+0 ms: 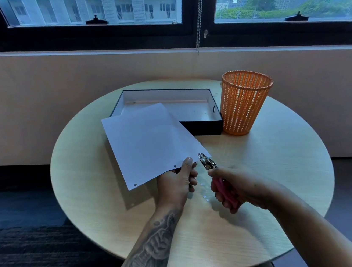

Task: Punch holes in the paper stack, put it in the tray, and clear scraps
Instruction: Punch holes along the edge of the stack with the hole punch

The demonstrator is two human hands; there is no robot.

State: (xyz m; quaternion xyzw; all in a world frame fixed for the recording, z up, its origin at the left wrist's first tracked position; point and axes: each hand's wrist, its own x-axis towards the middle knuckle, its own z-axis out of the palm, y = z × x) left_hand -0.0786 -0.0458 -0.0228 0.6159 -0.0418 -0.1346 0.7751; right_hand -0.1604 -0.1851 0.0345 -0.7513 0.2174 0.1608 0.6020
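At the bottom of the frame, two bare forearms reach up and in over a round, pale wood-grain table (259, 223). The left hand (176, 185), at centre frame, pinches the near edge of a white paper stack (149, 141) between thumb and fingers, holding it lifted and tilted above the tabletop. Two punched holes show along that near edge, at its lower left. The right hand (239, 188), just right of centre, is wrapped tightly around the pink handles of a small metal single-hole punch (207, 162), whose silver head sits at the paper's near right corner; whether it bites the sheet cannot be told. Between the hands, a few tiny white paper dots (204, 194) lie on the table. Farther back, a shallow black rectangular tray with a white inside (201, 127) sits partly behind the paper. Just right of it stands an orange plastic mesh wastebasket (244, 102). Across the top runs a dark-framed window (197, 8).
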